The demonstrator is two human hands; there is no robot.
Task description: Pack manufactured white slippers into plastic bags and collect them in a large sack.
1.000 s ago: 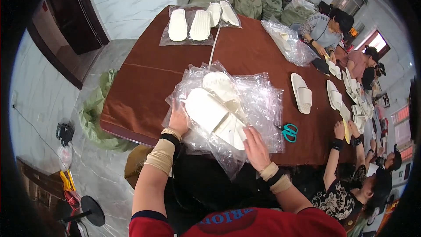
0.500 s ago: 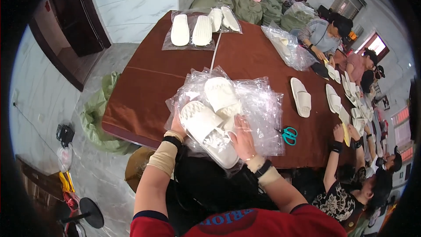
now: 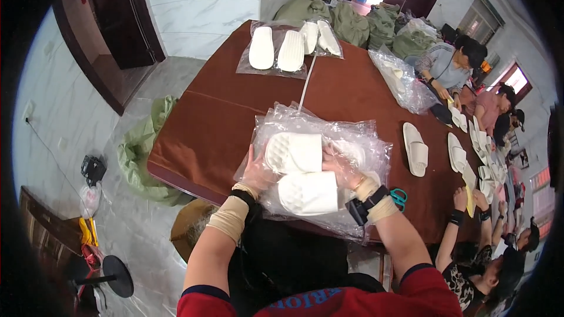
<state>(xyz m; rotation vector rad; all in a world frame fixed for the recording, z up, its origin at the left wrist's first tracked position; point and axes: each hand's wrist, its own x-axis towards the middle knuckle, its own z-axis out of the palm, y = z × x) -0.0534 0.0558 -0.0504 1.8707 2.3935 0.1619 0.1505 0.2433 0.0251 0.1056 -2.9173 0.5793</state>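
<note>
A pair of white slippers (image 3: 292,152) lies sideways in clear plastic in front of me, one above the other, with quilted toe straps. They rest over a stack of clear plastic bags (image 3: 371,141) near the table's front edge. At the pair's left end my left hand (image 3: 258,171) is closed on the plastic and the slippers, its thumb up and its other fingers partly hidden. My right hand (image 3: 341,167) grips the right end of the slippers, its fingers seen partly through plastic. Teal-handled scissors (image 3: 399,199) lie just beyond my right wrist.
The table wears a brown cloth (image 3: 205,100). At its far end sit bagged white slippers (image 3: 291,51). Loose slippers (image 3: 416,149) lie along the right, where co-workers (image 3: 449,61) handle more. A green sack (image 3: 144,158) stands on the floor at left, near a cardboard box (image 3: 189,226).
The slippers have turned from slanting lengthwise to lying sideways, straps at left. My right hand has shifted to their right end. The whole view has moved slightly.
</note>
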